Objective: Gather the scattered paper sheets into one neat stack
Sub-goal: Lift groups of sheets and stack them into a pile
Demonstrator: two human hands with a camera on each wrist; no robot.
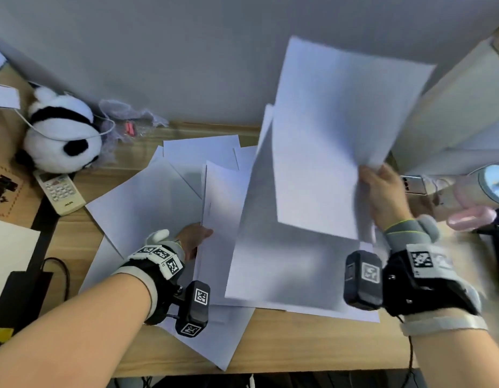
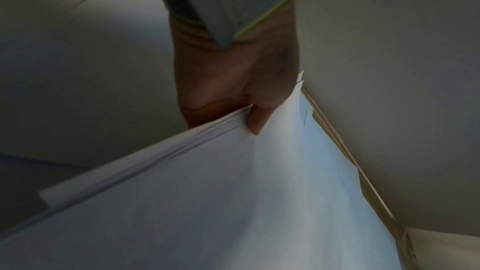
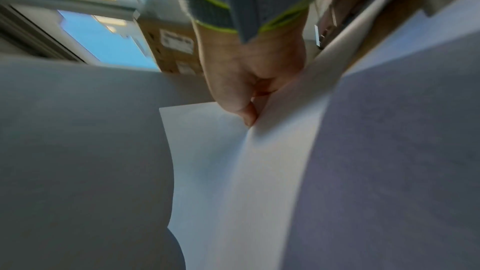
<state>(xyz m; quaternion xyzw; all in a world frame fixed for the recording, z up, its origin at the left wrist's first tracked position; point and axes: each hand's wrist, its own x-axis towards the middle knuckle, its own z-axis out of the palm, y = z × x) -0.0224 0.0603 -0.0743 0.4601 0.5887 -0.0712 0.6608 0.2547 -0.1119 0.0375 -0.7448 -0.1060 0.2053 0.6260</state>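
Several white paper sheets (image 1: 158, 197) lie scattered and overlapping across the wooden desk (image 1: 312, 340). My right hand (image 1: 382, 189) holds a lifted sheet (image 1: 335, 130) by its edge, raised above the desk at the right; in the right wrist view the thumb of this right hand (image 3: 249, 98) pinches that lifted sheet (image 3: 233, 171). My left hand (image 1: 193, 239) grips the left edge of a small bundle of sheets (image 1: 223, 208) near the desk's middle. In the left wrist view the thumb of this left hand (image 2: 249, 110) lies on top of the bundle of sheets (image 2: 233, 202), fingers hidden beneath.
A panda plush (image 1: 60, 133) and a white remote control (image 1: 59, 194) sit at the back left, beside a crumpled plastic bag (image 1: 128, 121). A pink object (image 1: 472, 217) and a bottle (image 1: 444, 189) lie at the right. A grey wall (image 1: 186, 51) backs the desk.
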